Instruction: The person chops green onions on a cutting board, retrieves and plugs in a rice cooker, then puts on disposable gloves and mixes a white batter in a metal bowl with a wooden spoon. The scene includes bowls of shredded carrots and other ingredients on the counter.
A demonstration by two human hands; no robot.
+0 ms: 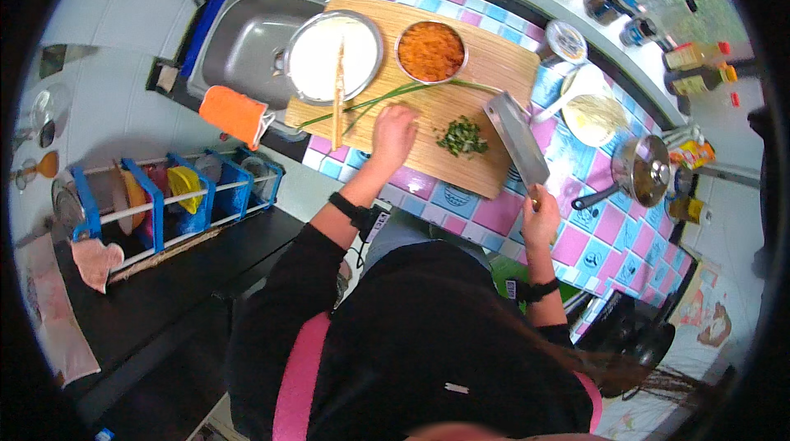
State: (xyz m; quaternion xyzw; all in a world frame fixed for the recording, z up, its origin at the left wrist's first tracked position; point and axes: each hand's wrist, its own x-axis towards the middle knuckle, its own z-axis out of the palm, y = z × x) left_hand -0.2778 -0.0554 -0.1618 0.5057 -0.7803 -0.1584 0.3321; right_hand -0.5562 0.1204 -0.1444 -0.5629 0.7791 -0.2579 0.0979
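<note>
My right hand (541,219) grips the handle of a cleaver (517,138), whose broad blade lies over the right side of a wooden cutting board (494,64). My left hand (394,134) is low over the board, just below long green scallion stalks (386,96); its fingers look curled, and their undersides are hidden. Between my hands sits a small heap of chopped greens (463,136). Behind it stands a metal bowl of shredded orange vegetable, likely carrot (431,51). Wooden chopsticks (338,95) lie across a metal bowl of white contents (315,58) at the left.
A steel sink (247,40) adjoins the board, with an orange cloth (233,114) on its near edge. To the right are a bowl (595,123) with a white spoon and a lidded saucepan (639,172). Jars and bottles (697,80) line the sill. A blue rack (157,206) stands left.
</note>
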